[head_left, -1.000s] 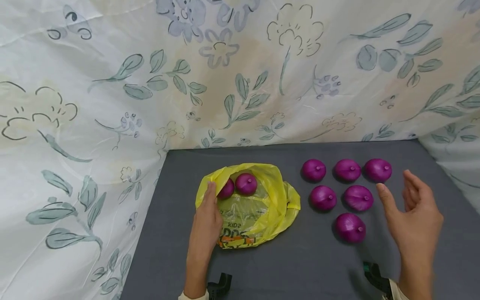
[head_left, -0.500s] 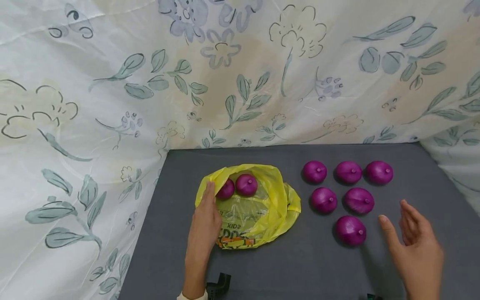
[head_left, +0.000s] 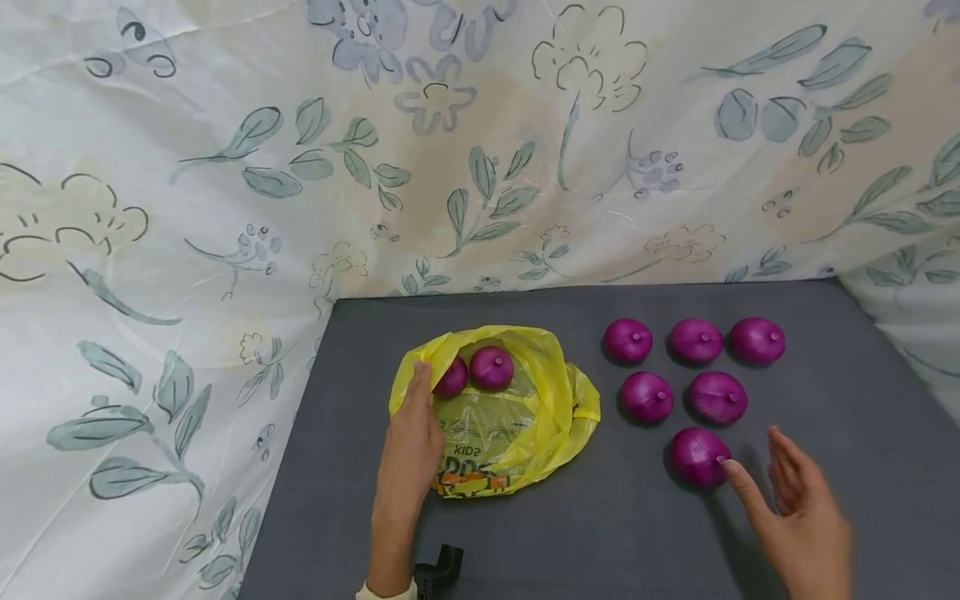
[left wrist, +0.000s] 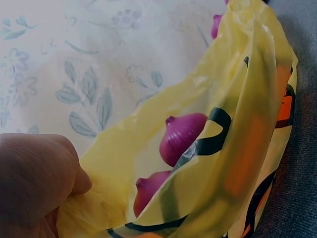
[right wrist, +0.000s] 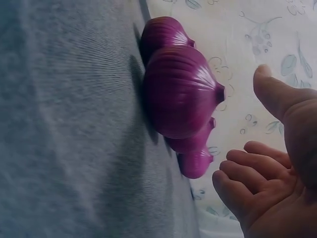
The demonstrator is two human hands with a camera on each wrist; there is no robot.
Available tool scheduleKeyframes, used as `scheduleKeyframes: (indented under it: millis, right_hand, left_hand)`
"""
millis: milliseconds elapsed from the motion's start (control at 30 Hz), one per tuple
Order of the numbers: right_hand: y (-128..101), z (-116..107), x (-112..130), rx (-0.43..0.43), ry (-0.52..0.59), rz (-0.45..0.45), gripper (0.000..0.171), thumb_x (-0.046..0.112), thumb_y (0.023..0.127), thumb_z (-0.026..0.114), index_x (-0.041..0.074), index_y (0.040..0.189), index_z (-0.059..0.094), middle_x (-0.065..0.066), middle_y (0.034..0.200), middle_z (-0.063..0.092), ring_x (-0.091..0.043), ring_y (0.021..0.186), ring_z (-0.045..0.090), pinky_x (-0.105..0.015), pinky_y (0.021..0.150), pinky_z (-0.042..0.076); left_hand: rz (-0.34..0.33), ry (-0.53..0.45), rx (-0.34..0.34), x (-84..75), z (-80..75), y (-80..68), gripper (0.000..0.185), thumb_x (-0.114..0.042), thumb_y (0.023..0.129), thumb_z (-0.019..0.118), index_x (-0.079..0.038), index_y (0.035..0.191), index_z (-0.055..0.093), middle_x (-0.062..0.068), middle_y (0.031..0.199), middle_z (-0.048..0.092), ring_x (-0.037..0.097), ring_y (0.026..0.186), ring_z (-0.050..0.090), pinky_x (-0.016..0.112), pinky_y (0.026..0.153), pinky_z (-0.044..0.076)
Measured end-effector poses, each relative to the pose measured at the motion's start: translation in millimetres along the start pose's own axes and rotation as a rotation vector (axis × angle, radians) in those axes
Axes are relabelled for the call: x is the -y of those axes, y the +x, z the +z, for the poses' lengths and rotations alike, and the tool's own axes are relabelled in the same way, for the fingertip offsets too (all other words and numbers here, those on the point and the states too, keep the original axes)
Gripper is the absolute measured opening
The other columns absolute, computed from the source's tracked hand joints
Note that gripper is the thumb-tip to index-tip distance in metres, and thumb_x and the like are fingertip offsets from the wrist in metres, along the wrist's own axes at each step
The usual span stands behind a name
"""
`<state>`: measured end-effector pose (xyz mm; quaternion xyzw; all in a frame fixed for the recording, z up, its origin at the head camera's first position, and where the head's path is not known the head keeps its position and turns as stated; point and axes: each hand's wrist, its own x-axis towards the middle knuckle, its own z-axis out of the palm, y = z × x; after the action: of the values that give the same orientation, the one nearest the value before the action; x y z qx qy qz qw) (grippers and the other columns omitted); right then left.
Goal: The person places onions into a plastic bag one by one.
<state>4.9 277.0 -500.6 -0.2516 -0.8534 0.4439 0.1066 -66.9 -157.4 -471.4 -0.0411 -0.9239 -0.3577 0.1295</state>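
Nearest onion (head_left: 696, 457) just beside released right hand (head_left: 795, 517), left hand (head_left: 411, 442) grasping yellow bag (head_left: 525, 417)

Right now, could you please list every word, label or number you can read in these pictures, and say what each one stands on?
"KIDS": dark letters on the yellow plastic bag, which the left hand holds at its rim.
Larger dark and orange print below it on the bag: crumpled and partly hidden, not readable.
Bag print in the left wrist view: only bits of strokes, not readable.
Purple onions, grey tabletop, floral cloth: no writing.
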Motion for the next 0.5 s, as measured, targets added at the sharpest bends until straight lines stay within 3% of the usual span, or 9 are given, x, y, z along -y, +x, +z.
scheduleKeyframes:
  millis: [100, 167, 267, 367, 500]
  right_hand:
    - [0.0, 3.4, -1.3, 0.032, -0.017, 0.004, 0.087, 0.05, 0.094, 0.079, 0.035, 0.167, 0.033, -0.005, 0.167, 0.04, -0.029, 0.148, 0.044, -0.001, 0.099, 0.032]
    - [-0.5, 5.9, -2.2, 0.05, -0.034, 0.001, 0.09, 0.052, 0.094, 0.078, 0.034, 0.168, 0.031, -0.007, 0.167, 0.04, -0.035, 0.148, 0.044, -0.003, 0.102, 0.032]
    - [-0.4, 8.1, -2.8, 0.079, -0.05, -0.003, 0.092, 0.053, 0.094, 0.078, 0.031, 0.169, 0.029, -0.01, 0.167, 0.039, -0.04, 0.147, 0.043, -0.027, 0.115, 0.038]
    - [0.5, 9.9, -2.2, 0.109, -0.065, -0.015, 0.097, 0.054, 0.093, 0.078, 0.025, 0.17, 0.027, -0.016, 0.167, 0.038, -0.045, 0.146, 0.043, -0.058, 0.111, 0.039]
    - [0.7, 14.8, -1.8, 0.137, -0.084, -0.05, 0.101, 0.054, 0.092, 0.08, 0.016, 0.17, 0.028, -0.023, 0.166, 0.037, -0.05, 0.145, 0.042, -0.065, 0.105, 0.041]
  left_hand:
    - [0.012, 0.001, -0.013, -0.1, 0.3, 0.0, 0.061, 0.0, 0.111, 0.046, -0.009, 0.169, 0.028, 0.012, 0.173, 0.029, 0.023, 0.064, 0.053, 0.031, 0.052, 0.032]
    - [0.014, 0.0, -0.013, -0.3, 0.2, -0.4, 0.061, 0.0, 0.111, 0.045, -0.009, 0.169, 0.028, 0.012, 0.173, 0.029, 0.023, 0.06, 0.051, 0.031, 0.052, 0.032]
    - [0.017, 0.004, -0.018, -1.0, -0.1, -0.8, 0.06, 0.0, 0.111, 0.046, -0.008, 0.168, 0.029, 0.013, 0.172, 0.03, 0.017, 0.056, 0.047, 0.03, 0.053, 0.032]
    - [0.016, 0.002, -0.016, -0.1, 0.9, -1.2, 0.061, 0.0, 0.111, 0.047, -0.008, 0.168, 0.029, 0.013, 0.172, 0.03, 0.01, 0.047, 0.033, 0.03, 0.052, 0.031]
    - [0.021, -0.002, -0.022, 0.9, 2.5, -1.3, 0.062, 0.001, 0.11, 0.048, -0.008, 0.168, 0.029, 0.014, 0.172, 0.031, 0.008, 0.044, 0.028, 0.03, 0.05, 0.03]
